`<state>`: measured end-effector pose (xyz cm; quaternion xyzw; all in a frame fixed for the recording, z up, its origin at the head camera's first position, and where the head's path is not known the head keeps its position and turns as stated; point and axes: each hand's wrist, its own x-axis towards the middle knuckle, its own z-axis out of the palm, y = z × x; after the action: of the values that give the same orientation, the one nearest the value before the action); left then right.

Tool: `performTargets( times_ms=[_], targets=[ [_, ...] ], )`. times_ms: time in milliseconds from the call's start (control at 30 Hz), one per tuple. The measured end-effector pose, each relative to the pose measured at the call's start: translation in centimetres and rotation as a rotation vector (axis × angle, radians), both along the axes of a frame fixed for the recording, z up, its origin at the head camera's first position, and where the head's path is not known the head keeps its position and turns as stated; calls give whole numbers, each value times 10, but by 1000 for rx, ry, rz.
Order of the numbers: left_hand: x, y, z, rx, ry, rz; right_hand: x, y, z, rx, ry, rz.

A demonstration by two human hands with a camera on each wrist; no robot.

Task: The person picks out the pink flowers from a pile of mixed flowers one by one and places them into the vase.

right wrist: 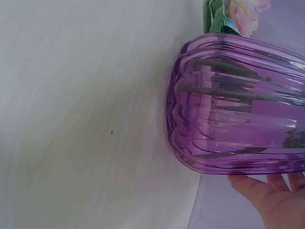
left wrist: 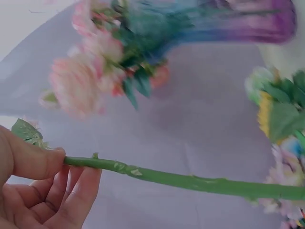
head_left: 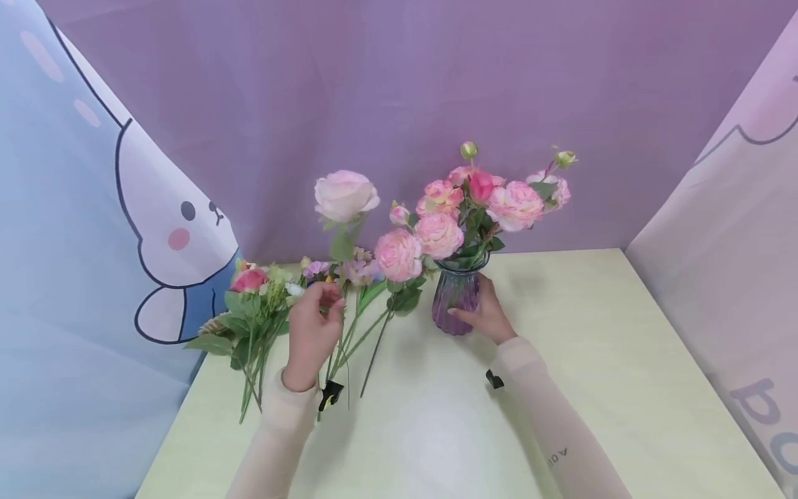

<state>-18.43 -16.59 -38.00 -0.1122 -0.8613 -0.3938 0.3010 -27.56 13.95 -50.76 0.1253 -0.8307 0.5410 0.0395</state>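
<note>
My left hand point(head_left: 314, 336) pinches the green stem point(left wrist: 190, 182) of a pale pink rose point(head_left: 346, 195) between thumb and fingers. The bloom is upright above that hand, to the left of the vase. A ribbed glass vase point(head_left: 453, 305), purple at the base and bluish at the neck, stands on the table. My right hand point(head_left: 489, 315) grips it low on its right side, thumb across the front. Dark stems point(right wrist: 214, 91) show through the glass in the right wrist view. Pink flowers point(head_left: 514, 206) and small buds fan out from the vase mouth, some leaning left.
A bunch of loose flowers point(head_left: 249, 281) with green stems lies at the table's left side. More stems with purple blooms point(head_left: 360, 269) lie behind my left hand. A purple backdrop point(head_left: 399, 104) rises at the table's point(head_left: 580, 333) back edge, with printed cloths on both sides.
</note>
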Motion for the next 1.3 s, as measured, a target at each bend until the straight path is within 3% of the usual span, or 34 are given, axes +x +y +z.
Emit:
performTargets(
  times_ms=[167,367,700,1100,1300],
  targets=[
    [6,13,9,16,76,-51,-1,1,1,11,10,1],
    [8,26,16,59,111,-118,-1,1,1,13,-7,-6],
    [3,57,26,75,160,-215,-1,3,-2,26,-18,-18],
    [-2,102,40,117,210,-450,-1,-1,1,-14,25,-1],
    [-7,125,56,134,224,-525,-1,0,1,1,10,-8]
  ],
)
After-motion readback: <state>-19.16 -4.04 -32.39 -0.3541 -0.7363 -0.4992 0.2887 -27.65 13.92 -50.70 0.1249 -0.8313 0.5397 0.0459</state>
